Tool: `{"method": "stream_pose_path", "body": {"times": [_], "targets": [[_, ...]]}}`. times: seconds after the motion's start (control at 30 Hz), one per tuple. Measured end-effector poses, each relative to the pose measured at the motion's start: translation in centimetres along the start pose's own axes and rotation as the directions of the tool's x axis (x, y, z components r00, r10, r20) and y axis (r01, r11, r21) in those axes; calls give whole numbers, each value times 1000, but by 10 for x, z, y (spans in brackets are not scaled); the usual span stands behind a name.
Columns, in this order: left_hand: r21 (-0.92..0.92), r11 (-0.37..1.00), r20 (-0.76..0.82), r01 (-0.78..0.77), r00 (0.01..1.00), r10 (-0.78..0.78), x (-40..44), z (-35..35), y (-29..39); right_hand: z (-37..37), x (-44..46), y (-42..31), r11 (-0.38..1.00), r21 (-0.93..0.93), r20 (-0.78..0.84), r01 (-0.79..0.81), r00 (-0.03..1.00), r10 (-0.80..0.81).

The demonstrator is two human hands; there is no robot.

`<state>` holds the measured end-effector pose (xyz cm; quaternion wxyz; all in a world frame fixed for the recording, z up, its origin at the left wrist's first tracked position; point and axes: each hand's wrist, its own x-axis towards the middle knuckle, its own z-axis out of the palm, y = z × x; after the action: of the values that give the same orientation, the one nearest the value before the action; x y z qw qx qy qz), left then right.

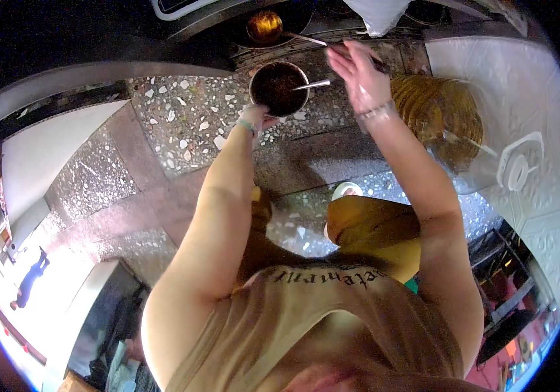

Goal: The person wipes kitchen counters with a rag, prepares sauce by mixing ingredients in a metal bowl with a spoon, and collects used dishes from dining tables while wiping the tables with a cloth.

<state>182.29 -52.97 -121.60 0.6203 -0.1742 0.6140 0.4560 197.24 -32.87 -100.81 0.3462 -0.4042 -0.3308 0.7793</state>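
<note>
You're in what looks like a kitchen — whether a home's or a food shop's, you can't tell from here. The cooking things around you show it: a long-handled ladle (265, 27) of golden liquid, a bowl (306, 101) of dark, grainy food with a spoon (314, 85) in it, and — to your right — a big clear jug (440, 117) with yellowish contents.

At upper centre: one left hand (255, 118), one right hand (366, 86), one bowl (252, 83), one spoon (312, 85), one ladle (306, 38).
</note>
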Motion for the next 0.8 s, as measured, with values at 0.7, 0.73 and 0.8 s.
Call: {"method": "stream_pose_path", "body": {"times": [0.7, 0.73, 0.8], "targets": [[796, -547, 310, -259, 951, 1, -196, 52, 68, -58, -108, 28, 490, -813, -214, -315, 944, 252], [815, -522, 280, -252, 960, -26, -218, 56, 75, -51, -123, 14, 566, -752, -174, -339, 929, 326], [747, 568, 286, -347, 938, 197, -147, -24, -12, -7, -163, -41, 713, -528, -249, -462, 887, 390]]}}
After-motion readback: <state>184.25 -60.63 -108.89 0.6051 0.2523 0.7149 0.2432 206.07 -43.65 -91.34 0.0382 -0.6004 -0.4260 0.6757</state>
